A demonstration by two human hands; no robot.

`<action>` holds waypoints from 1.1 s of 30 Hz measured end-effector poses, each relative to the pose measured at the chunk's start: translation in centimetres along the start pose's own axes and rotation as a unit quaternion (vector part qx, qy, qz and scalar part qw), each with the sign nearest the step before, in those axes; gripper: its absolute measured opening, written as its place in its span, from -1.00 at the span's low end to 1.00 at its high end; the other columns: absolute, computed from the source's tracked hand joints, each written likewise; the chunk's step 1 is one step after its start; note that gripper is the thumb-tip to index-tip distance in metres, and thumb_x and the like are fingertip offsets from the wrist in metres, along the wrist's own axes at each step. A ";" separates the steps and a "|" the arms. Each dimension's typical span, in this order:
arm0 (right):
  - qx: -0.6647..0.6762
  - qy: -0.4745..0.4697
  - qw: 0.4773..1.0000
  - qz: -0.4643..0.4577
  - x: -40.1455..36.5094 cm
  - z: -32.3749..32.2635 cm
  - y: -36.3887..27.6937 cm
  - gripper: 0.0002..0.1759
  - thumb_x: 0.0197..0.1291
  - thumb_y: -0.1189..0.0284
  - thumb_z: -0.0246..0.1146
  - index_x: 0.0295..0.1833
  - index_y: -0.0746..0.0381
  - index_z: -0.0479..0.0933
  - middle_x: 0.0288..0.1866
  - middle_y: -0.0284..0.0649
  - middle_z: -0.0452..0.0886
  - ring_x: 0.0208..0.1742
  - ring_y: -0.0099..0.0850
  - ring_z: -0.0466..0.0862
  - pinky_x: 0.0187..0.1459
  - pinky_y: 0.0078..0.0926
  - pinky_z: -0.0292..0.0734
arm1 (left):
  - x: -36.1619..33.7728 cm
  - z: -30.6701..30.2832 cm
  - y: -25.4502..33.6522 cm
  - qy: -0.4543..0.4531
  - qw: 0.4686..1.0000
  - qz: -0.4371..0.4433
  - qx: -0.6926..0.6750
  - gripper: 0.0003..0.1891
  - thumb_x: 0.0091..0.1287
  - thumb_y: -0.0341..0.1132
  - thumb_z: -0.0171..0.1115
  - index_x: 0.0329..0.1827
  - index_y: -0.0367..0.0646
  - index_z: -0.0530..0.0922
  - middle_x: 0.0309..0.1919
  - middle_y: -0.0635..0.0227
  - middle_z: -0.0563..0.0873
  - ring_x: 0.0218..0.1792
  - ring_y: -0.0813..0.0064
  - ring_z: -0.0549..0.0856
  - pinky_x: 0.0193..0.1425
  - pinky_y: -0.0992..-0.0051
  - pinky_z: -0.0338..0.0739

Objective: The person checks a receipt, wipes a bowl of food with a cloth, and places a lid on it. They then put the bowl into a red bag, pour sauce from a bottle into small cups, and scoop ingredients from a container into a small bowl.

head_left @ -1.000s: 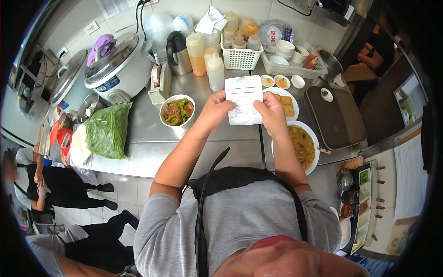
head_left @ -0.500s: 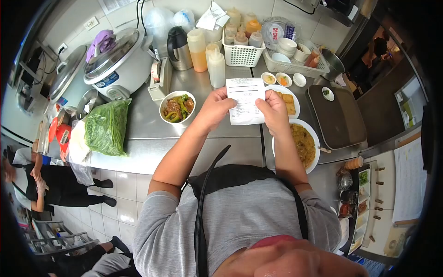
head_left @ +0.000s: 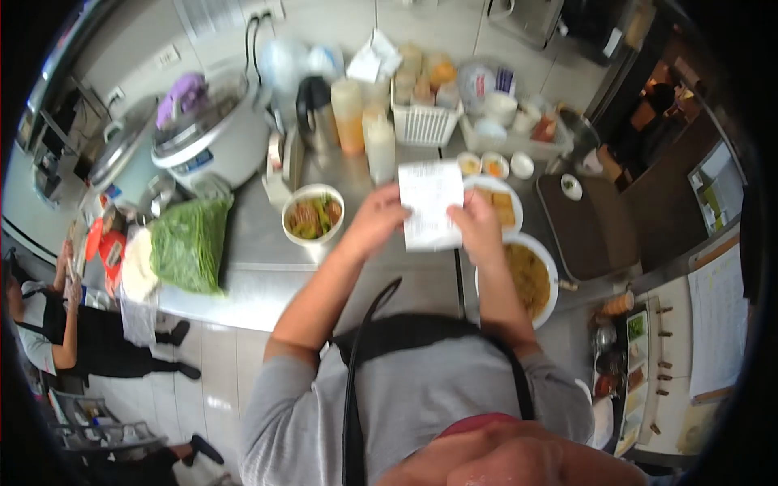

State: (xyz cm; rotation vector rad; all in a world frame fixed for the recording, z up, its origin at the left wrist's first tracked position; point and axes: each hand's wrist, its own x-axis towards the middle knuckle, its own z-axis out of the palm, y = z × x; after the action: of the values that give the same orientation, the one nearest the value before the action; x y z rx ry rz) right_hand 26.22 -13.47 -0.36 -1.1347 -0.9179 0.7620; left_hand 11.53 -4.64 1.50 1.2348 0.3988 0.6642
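Note:
Between my hands is a white printed receipt, its text too blurred to read. My left hand pinches its left edge, and my right hand pinches the right edge with the thumb on top. Left of my left hand stands a white bowl of meat and green vegetables. Beyond and under my right hand, a white plate holds golden fried pieces. Beside my right forearm lies a larger plate of yellow-brown food.
A bag of green vegetables and rice cookers stand at the left. Squeeze bottles, a white basket and small bowls line the back. A brown tray lies right. A person stands at far left.
The whole scene sits lower in view as the head tilts, and the picture has blurred. Both hands keep hold of the receipt. The person at left has raised their hands.

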 end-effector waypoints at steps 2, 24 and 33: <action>0.010 0.002 1.000 0.003 0.2 0.2 0.3 -0.93 0.00 0.54 0.10 -0.41 0.29 0.34 -0.48 -0.38 0.45 -0.48 -0.72 0.38 -0.45 -0.75 0.32 | 0.3 -0.2 -0.3 -0.003 1.000 -0.015 -0.008 -0.66 -0.04 -0.50 -0.03 -0.13 -0.28 0.46 -0.34 0.38 0.59 -0.41 0.63 0.53 -0.42 0.68 0.37; 0.069 -0.030 0.997 0.003 0.4 0.8 0.4 -0.95 0.02 0.57 0.06 -0.42 0.32 0.33 -0.49 -0.34 0.46 -0.51 -0.73 0.38 -0.49 -0.77 0.30 | 0.0 0.0 0.4 0.000 0.998 -0.047 -0.038 -0.66 0.02 -0.52 -0.06 -0.07 -0.27 0.41 -0.22 0.31 0.57 -0.24 0.54 0.57 -0.20 0.56 0.47; 0.048 -0.051 0.998 0.007 0.8 0.5 1.2 -0.97 0.04 0.60 0.04 -0.36 0.31 0.33 -0.42 -0.29 0.49 -0.44 -0.68 0.45 -0.40 -0.74 0.37 | 0.0 -0.2 0.2 -0.002 0.998 -0.039 -0.046 -0.66 0.03 -0.53 -0.06 -0.06 -0.29 0.41 -0.20 0.30 0.57 -0.22 0.52 0.57 -0.16 0.54 0.46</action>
State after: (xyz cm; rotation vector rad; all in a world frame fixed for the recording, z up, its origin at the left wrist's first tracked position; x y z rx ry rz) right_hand 26.07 -12.25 -1.25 -1.0258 -0.9490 0.8720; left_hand 11.40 -4.45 1.67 1.1280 0.4078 0.6071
